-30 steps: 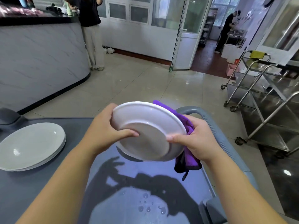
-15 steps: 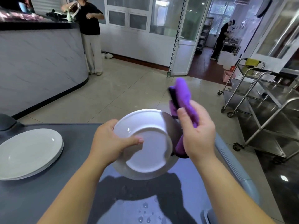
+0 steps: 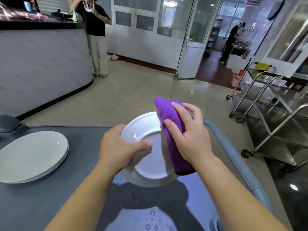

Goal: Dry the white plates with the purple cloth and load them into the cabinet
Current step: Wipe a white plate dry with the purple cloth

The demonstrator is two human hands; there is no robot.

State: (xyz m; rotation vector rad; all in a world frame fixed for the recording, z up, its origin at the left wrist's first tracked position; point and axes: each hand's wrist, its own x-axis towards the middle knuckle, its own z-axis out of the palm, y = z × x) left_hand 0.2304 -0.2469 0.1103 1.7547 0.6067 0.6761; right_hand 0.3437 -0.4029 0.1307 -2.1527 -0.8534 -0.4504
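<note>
Plate point(image 3: 146, 165) hangs tilted over the grey cart top point(image 3: 75, 184), left hand point(image 3: 116, 149) gripping its left rim, thumb on the face, while right hand point(image 3: 190, 139) clutches the purple cloth point(image 3: 168, 117), bunched lengthwise along the plate's right side, so wiping likely sweeps leftward.

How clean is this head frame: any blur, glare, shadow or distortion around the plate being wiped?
Head view: the held plate is motion-blurred near the left hand, with one small glare spot; both arms shadow the grey cart top; wide-angle distortion bends the door frames and trolleys.
</note>
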